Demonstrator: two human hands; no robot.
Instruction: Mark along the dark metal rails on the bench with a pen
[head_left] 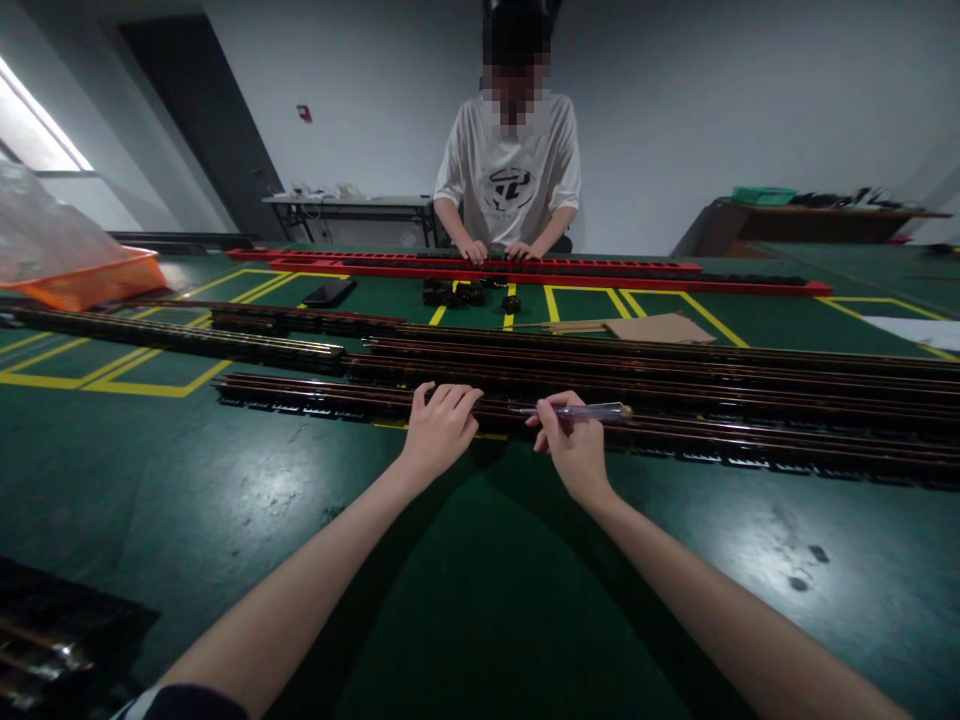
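Across the green table in front of me lies a long dark rail (330, 393) with copper-coloured strips along it. My left hand (441, 430) rests on this rail, palm down, its fingers stretched over the top. To its right, my right hand (574, 445) grips a slim screwdriver (604, 411) with a see-through purplish handle. The tool lies nearly level just above the rail, its thin shaft pointing left towards my left hand. Whether the tip touches the rail, I cannot tell. Behind the near rail, more dark rails (712, 372) lie side by side.
A co-worker (510, 170) stands opposite, both hands on a long red rail (750, 283). Between us are a black phone (330, 292), small black parts (454, 292) and cardboard (660, 328). An orange basket (97, 280) stands left; another dark bundle (60, 640) lies near left.
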